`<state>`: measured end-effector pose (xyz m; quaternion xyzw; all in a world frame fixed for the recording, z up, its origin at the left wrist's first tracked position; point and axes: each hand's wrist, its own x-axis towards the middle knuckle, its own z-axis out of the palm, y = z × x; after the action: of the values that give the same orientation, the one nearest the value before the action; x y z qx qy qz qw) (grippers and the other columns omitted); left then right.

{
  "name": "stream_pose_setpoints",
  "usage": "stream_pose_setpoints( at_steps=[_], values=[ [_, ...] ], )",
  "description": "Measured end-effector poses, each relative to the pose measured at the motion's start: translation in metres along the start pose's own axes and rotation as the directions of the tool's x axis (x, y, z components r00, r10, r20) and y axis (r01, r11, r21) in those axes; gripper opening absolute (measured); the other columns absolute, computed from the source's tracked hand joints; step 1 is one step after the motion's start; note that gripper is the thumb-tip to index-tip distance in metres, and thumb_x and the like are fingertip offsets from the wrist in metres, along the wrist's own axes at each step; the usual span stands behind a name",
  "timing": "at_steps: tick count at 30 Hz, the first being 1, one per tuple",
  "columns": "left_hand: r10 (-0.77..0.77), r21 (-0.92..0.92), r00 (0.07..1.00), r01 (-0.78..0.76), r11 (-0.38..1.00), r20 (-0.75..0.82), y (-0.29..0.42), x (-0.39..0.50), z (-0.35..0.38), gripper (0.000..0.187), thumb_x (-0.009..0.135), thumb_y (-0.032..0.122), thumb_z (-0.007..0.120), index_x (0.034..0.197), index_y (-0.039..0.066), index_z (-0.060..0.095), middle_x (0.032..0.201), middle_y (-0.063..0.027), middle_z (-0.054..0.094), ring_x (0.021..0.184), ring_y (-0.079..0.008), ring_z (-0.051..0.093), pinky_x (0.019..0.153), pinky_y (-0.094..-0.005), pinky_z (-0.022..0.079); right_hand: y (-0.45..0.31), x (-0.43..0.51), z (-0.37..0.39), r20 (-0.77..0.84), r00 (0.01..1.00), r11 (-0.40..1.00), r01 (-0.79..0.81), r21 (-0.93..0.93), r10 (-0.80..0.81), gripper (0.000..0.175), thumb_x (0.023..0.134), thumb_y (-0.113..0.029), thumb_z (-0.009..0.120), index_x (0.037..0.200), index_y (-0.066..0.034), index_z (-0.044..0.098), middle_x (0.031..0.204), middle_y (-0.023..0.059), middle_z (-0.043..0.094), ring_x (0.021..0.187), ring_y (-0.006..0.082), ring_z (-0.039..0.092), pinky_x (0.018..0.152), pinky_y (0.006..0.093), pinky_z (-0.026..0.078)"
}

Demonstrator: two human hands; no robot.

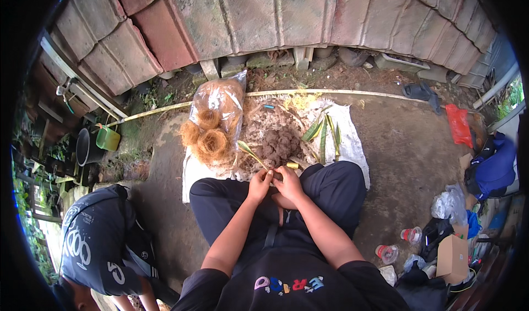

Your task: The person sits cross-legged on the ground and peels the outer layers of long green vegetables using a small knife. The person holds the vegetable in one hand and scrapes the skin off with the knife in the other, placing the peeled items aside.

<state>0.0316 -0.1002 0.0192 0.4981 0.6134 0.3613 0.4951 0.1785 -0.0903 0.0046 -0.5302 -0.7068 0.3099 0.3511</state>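
A single yellow-edged leaf, like a snake plant's, (251, 152) points up and left from between my hands. My left hand (260, 186) pinches it near its base, thumb on top. Against those fingers, my right hand (288, 183) is closed at the leaf's lower end, which the fingers hide. Just beyond lies a heap of dark, moist planting material (282, 144). More long green-and-yellow leaves (323, 135) rest to its right. A small yellow roll (293, 165) lies close to my right hand. Coils of brown fibre (211, 142) sit at the left, by a clear plastic bag (219, 92) of similar fibre.
A white woven sack (358, 145) lies under the materials. A long pale pole (297, 91) crosses behind it, below a tiled roof (252, 17). At left, another person (99, 240) bends over. Plastic cups (387, 253) and a cardboard box (453, 258) are at right.
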Motion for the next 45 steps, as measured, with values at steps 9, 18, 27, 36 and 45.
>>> stream_pose_setpoints(
  at_steps=[9,18,27,36,45],
  values=[
    [0.140,0.340,0.990,-0.128,0.931,-0.011,0.003,-0.005,0.000,0.030,0.093,0.030,0.060,0.093,0.002,0.067,0.075,-0.0187,0.066,0.071,-0.0322,0.067,0.065,-0.0403,0.050,-0.003,-0.014,-0.006,0.013,0.999,0.997,0.047,-0.061,-0.046,0.031,0.074,-0.016,0.074,0.090,-0.0021,0.052,0.089,0.0170,0.059,0.091,0.0366,0.057,0.078,0.0451,0.046],
    [0.107,-0.243,0.992,-0.089,0.966,0.062,-0.011,-0.002,0.005,0.033,0.098,0.024,0.056,0.120,0.000,0.063,0.102,-0.0070,0.068,0.087,-0.0138,0.062,0.077,-0.0311,0.051,0.015,-0.011,0.003,-0.124,0.975,0.969,-0.156,0.190,0.182,0.029,0.091,-0.030,0.068,0.100,-0.0032,0.061,0.081,0.0066,0.067,0.070,0.0158,0.063,0.065,0.0310,0.049],
    [0.366,0.183,0.929,-0.368,0.912,0.046,0.013,-0.024,-0.005,0.038,0.082,0.015,0.074,0.118,0.006,0.066,0.100,-0.0107,0.065,0.087,-0.0226,0.067,0.079,-0.0338,0.053,0.006,-0.007,-0.018,0.431,0.821,0.479,-0.570,0.668,0.375,0.031,0.103,-0.034,0.048,0.116,-0.0079,0.059,0.102,0.0034,0.066,0.088,0.0111,0.064,0.076,0.0261,0.052],
    [0.458,0.452,0.884,-0.447,0.772,0.091,0.032,-0.028,-0.006,0.078,0.069,0.024,0.083,0.138,0.014,0.050,0.136,-0.0160,0.050,0.118,-0.0318,0.056,0.095,-0.0404,0.048,0.004,-0.002,-0.021,0.540,0.752,0.276,-0.648,0.710,0.378,0.040,0.099,-0.043,0.054,0.119,-0.0082,0.055,0.110,0.0038,0.061,0.091,0.0112,0.062,0.078,0.0277,0.050],
    [0.474,0.701,0.869,-0.425,0.573,0.139,0.038,-0.023,0.001,0.083,0.073,0.037,0.075,0.146,0.022,0.040,0.156,-0.0113,0.028,0.139,-0.0372,0.033,0.112,-0.0553,0.024,-0.013,0.001,-0.029,0.603,0.715,0.334,-0.699,0.633,0.354,0.058,0.093,-0.057,0.056,0.129,-0.0119,0.049,0.106,-0.0018,0.053,0.083,0.0078,0.052,0.078,0.0293,0.047]
  ],
)
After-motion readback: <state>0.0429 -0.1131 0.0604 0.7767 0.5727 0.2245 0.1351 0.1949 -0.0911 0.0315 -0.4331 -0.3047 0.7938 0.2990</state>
